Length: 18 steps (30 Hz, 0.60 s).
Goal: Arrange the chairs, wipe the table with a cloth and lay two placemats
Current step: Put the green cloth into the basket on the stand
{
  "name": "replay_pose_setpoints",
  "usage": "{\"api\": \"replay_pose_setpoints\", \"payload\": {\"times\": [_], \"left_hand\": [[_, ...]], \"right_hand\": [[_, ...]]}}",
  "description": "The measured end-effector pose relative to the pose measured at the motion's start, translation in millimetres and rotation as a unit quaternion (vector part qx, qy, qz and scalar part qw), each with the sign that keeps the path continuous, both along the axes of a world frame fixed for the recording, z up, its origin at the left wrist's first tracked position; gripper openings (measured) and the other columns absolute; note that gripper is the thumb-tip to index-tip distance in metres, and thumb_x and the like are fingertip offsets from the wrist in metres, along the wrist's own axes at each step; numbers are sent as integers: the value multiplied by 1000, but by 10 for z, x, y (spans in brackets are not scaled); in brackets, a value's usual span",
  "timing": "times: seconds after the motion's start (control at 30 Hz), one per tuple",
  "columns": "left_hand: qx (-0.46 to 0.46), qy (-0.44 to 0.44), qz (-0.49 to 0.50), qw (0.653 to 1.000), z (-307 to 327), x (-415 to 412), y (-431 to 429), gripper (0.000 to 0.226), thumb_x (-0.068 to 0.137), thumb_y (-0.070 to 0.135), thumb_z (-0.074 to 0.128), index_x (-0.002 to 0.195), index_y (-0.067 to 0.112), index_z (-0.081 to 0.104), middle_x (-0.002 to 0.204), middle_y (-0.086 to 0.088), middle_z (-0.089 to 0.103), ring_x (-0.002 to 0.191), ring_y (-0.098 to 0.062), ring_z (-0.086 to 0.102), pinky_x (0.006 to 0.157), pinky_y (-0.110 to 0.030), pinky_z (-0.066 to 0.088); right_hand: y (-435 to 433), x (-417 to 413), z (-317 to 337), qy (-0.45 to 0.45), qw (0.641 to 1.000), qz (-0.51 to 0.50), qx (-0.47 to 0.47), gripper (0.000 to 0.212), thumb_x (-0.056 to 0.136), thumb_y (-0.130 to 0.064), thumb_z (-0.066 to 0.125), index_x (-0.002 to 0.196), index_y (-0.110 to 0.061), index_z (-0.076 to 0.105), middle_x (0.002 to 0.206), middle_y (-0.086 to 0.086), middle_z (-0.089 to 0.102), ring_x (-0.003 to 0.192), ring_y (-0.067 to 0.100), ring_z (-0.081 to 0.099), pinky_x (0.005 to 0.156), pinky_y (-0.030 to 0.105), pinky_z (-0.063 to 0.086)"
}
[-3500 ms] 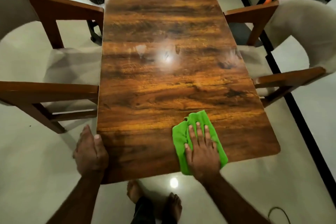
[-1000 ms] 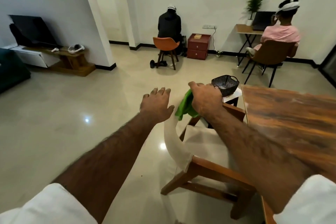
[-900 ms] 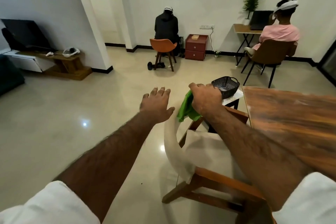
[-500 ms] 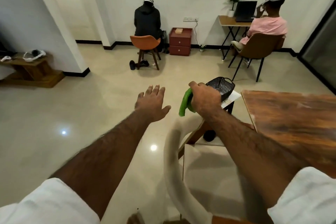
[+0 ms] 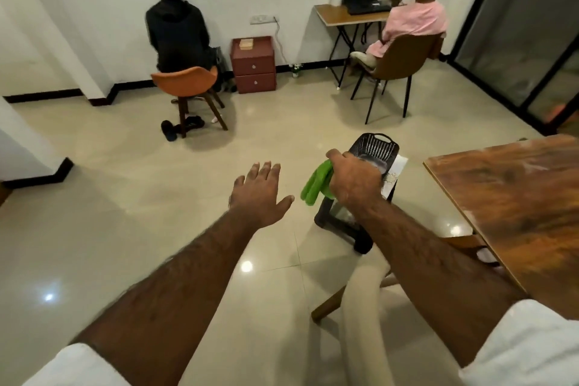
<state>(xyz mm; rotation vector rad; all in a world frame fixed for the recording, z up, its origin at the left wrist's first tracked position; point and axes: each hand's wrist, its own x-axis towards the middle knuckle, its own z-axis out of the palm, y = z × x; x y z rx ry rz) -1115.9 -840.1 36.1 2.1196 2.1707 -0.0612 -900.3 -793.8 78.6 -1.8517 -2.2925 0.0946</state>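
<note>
My right hand (image 5: 354, 178) is closed around a green cloth (image 5: 315, 182), which hangs from its left side just in front of a black mesh basket (image 5: 376, 147). My left hand (image 5: 260, 194) is stretched forward over the floor, fingers apart and holding nothing. The glossy wooden table (image 5: 517, 197) lies at the right, with one corner in view. A cream-backed wooden chair (image 5: 363, 301) stands beside the table, below my right forearm. No placemats are in view.
The basket rests on a small black stand (image 5: 341, 222) with a white sheet on top. Two seated people (image 5: 177, 31) (image 5: 413, 16) face the far wall, one on an orange chair, one at a small desk (image 5: 347, 16). A red drawer unit (image 5: 253, 64) stands between them.
I have left the table's end, where the cloth lay flat under my right hand, and turned toward the room. The cloth is lifted and bunched in that hand, now close to the basket.
</note>
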Motion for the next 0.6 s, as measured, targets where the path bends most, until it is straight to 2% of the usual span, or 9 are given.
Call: {"api": "replay_pose_setpoints", "payload": {"times": [0.23, 0.4, 0.47, 0.53, 0.6], "left_hand": [[-20, -23, -89, 996, -211, -199, 1427, 95, 105, 76, 42, 177, 22, 12, 186, -4, 15, 172, -29, 9, 133, -57, 23], [-13, -62, -135, 989, -258, -165, 2595, 97, 103, 80, 44, 177, 24, 15, 185, -2, 18, 172, -28, 12, 133, -57, 24], [-28, -88, -151, 984, -285, -148, 3003, 99, 100, 82, 48, 176, 25, 18, 184, 0, 21, 171, -27, 17, 132, -58, 27], [-43, -134, -159, 977, -289, -106, 3417, 99, 96, 83, 56, 173, 28, 28, 179, 1, 36, 166, -26, 31, 128, -56, 34], [-70, -225, -158, 959, -277, -54, 3815, 79, 93, 72, 68, 159, 34, 50, 155, 5, 64, 144, -23, 59, 114, -47, 50]], "right_hand": [[1054, -252, -267, 8, 997, -77, -2, 50, 100, -19, 63, 148, -26, 52, 123, 4, 73, 101, 35, 74, 73, 43, 55], [2069, -377, -362, 88, 984, -151, -23, 34, 99, -15, 60, 128, -24, 45, 92, 4, 68, 81, 36, 70, 71, 46, 62], [2418, -373, -379, 130, 979, -150, -42, 26, 98, -18, 62, 118, -28, 48, 89, 1, 67, 81, 33, 69, 71, 44, 61], [2764, -351, -382, 174, 974, -133, -58, 24, 95, -21, 66, 112, -34, 55, 93, -2, 70, 86, 28, 71, 74, 43, 61], [3067, -315, -372, 217, 968, -114, -61, 27, 93, -21, 71, 115, -36, 65, 104, -5, 70, 94, 22, 69, 82, 43, 62]]}}
